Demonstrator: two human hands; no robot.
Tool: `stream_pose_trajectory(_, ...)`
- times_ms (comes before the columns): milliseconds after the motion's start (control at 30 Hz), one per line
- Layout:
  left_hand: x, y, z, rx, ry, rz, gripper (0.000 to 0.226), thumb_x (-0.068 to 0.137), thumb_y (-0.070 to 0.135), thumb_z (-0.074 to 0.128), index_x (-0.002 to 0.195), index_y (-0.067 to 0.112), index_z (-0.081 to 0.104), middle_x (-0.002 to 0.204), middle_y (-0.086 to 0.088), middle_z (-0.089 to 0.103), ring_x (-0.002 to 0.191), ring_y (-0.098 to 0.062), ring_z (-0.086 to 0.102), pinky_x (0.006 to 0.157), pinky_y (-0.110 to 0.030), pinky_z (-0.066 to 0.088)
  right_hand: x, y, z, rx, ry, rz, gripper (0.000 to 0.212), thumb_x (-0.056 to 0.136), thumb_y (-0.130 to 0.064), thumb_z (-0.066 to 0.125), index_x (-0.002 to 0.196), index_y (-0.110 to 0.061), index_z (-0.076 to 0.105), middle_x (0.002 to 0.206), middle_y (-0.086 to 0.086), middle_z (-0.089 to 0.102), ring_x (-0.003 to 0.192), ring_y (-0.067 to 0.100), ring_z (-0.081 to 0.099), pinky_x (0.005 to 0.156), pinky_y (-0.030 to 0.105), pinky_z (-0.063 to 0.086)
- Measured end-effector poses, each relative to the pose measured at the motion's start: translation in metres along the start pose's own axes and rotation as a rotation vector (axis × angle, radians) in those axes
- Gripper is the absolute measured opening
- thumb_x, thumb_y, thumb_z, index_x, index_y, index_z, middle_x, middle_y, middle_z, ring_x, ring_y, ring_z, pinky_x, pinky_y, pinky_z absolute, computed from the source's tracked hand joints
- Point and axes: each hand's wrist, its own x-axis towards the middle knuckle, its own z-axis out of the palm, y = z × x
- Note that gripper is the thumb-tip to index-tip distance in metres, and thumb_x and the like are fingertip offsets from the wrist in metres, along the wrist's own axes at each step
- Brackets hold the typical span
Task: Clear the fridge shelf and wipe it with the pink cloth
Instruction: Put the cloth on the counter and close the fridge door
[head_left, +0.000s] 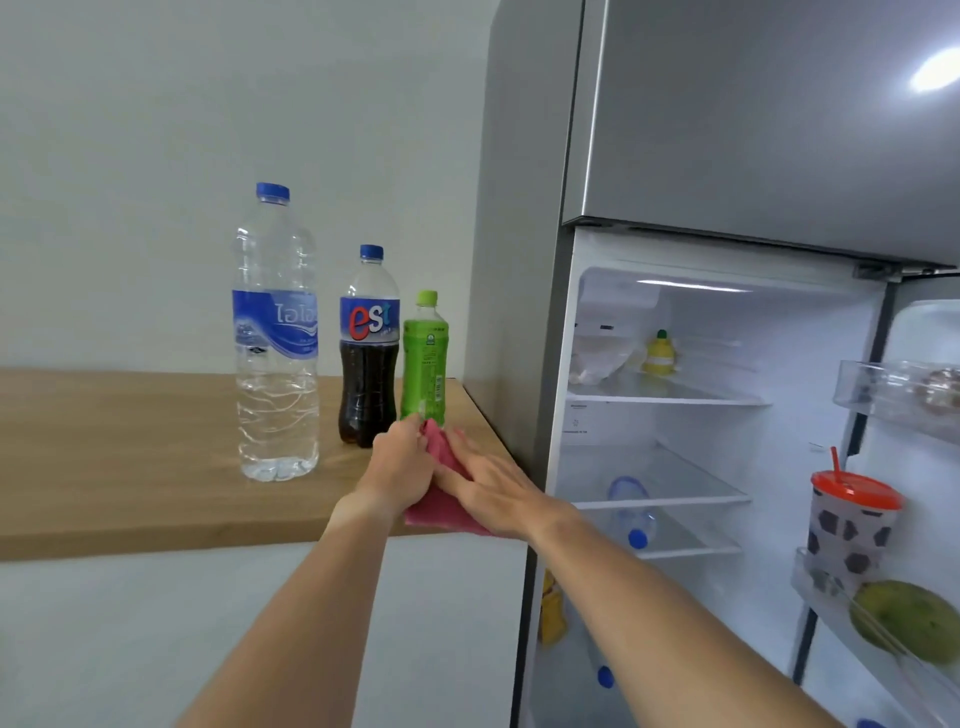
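On the wooden table (130, 457), from the left, stand three upright, capped bottles: a tall clear water bottle (276, 338) with a blue label, nearly full; a cola bottle (368, 348) with dark drink up to the label; and a small green tea bottle (426, 358), its contents hidden by the green wrap. The cola and green bottles stand just beside each other; the water bottle is a little apart.

In front of the green bottle, at the table's front right corner, lies the pink cloth (441, 499), one edge hanging over the table's lip. The left hand (400, 462) pinches the cloth's upper corner, grip clenched on the fabric. The right hand (493, 488) lies flat on the cloth with fingers spread, grip released, pressing rather than grasping.

To the right, the grey fridge (727, 130) has its lower door open. The top shelf (670, 397) holds a small yellow bottle (660, 353) with a dark cap and a pale bag at the left, too blurred to identify. The middle shelf (665, 499) looks bare. Below it, a water bottle (631, 512) lies on its side, blue cap toward the front. Lower still, a yellow package and another blue cap are partly hidden behind the right forearm.

The door bins hold a patterned cup (852, 525) with a red lid and straw, a green fruit (909, 618), and, in the upper bin, something round that cannot be made out.
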Motion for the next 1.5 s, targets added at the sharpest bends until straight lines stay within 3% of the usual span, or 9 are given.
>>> stream_pose_trajectory(133, 0.01, -0.017, -0.01, 0.159, 0.049, -0.007, 0.032, 0.092, 0.002, 0.046, 0.12, 0.004, 0.06, 0.103, -0.02, 0.068, 0.105, -0.042, 0.06, 0.085, -0.042, 0.049, 0.01, 0.006, 0.001, -0.091, -0.095, 0.105, 0.077, 0.095, -0.069, 0.028, 0.158, -0.039, -0.008, 0.168, -0.005, 0.009, 0.154, 0.027, 0.011, 0.123, 0.047, 0.011)
stream_pose_trajectory(333, 0.015, -0.031, 0.001, 0.317, -0.036, 0.114, 0.038, 0.098, 0.041, 0.045, 0.129, 0.025, 0.059, 0.123, -0.006, 0.067, 0.117, -0.032, 0.061, 0.092, -0.043, 0.048, 0.017, 0.008, -0.001, -0.187, -0.164, 0.201, 0.083, 0.093, -0.072, 0.028, 0.157, -0.037, -0.012, 0.168, 0.007, 0.011, 0.155, 0.027, 0.004, 0.121, 0.04, 0.005)
stream_pose_trajectory(467, 0.012, -0.037, 0.011, 0.527, -0.17, 0.118, 0.045, 0.098, 0.05, 0.034, 0.14, 0.04, 0.047, 0.151, 0.005, 0.046, 0.134, -0.032, 0.042, 0.11, -0.05, 0.029, 0.018, 0.014, -0.011, -0.188, -0.17, 0.225, 0.07, 0.093, -0.059, 0.036, 0.156, -0.035, 0.023, 0.165, 0.002, 0.023, 0.15, 0.031, 0.021, 0.118, 0.049, 0.018)
stream_pose_trajectory(567, 0.017, -0.036, 0.009, 0.638, -0.311, 0.1, 0.049, 0.097, 0.057, 0.029, 0.143, 0.044, 0.039, 0.154, 0.003, 0.043, 0.14, -0.031, 0.037, 0.114, -0.05, 0.024, 0.016, 0.024, -0.021, -0.106, -0.186, 0.212, 0.05, 0.087, -0.04, 0.043, 0.136, -0.034, 0.051, 0.148, 0.003, 0.043, 0.139, 0.031, 0.037, 0.108, 0.051, 0.032)
stream_pose_trajectory(700, 0.025, -0.032, 0.008, 0.732, -0.435, 0.072, 0.053, 0.1, 0.054, 0.018, 0.151, 0.041, 0.027, 0.162, 0.003, 0.027, 0.148, -0.03, 0.026, 0.12, -0.051, 0.015, 0.017, 0.033, -0.011, -0.25, -0.237, 0.194, 0.071, 0.092, -0.056, 0.026, 0.158, -0.035, 0.015, 0.169, 0.002, 0.004, 0.155, 0.024, 0.005, 0.121, 0.045, 0.01)
stream_pose_trajectory(800, 0.031, -0.033, 0.002, 0.769, -0.459, 0.045, 0.054, 0.102, 0.051, 0.015, 0.154, 0.041, 0.02, 0.166, 0.004, 0.017, 0.151, -0.03, 0.018, 0.123, -0.053, 0.008, 0.024, 0.034, -0.005, -0.339, -0.241, 0.206, 0.075, 0.094, -0.063, 0.019, 0.159, -0.029, 0.003, 0.169, 0.004, -0.003, 0.155, 0.022, -0.002, 0.124, 0.045, 0.005)
stream_pose_trajectory(1033, 0.04, -0.046, -0.01, 0.796, -0.486, -0.027, 0.058, 0.101, 0.054, 0.01, 0.157, 0.039, 0.008, 0.167, 0.007, 0.007, 0.154, -0.028, 0.009, 0.124, -0.049, 0.005, 0.037, 0.028, -0.007, -0.386, -0.259, 0.202, 0.081, 0.097, -0.068, 0.018, 0.16, -0.022, 0.002, 0.168, 0.004, -0.005, 0.155, 0.02, -0.004, 0.122, 0.042, 0.002)
stream_pose_trajectory(1300, 0.044, -0.041, -0.008, 0.843, -0.406, 0.117, 0.053, 0.104, 0.044, 0.019, 0.153, 0.027, 0.029, 0.158, 0.0, 0.032, 0.139, -0.03, 0.038, 0.115, -0.049, 0.029, 0.049, 0.032, -0.004, -0.353, -0.239, 0.176, 0.078, 0.097, -0.066, 0.019, 0.16, -0.024, 0.003, 0.168, 0.003, -0.005, 0.155, 0.018, -0.006, 0.122, 0.04, 0.0)
stream_pose_trajectory(1500, 0.046, -0.037, -0.007, 0.812, -0.44, 0.061, 0.05, 0.106, 0.04, 0.019, 0.153, 0.027, 0.03, 0.157, 0.0, 0.035, 0.137, -0.034, 0.038, 0.114, -0.051, 0.028, 0.05, 0.04, 0.002, -0.241, -0.136, 0.174, 0.078, 0.096, -0.067, 0.02, 0.16, -0.023, 0.01, 0.169, 0.0, 0.002, 0.155, 0.017, 0.001, 0.121, 0.04, 0.005)
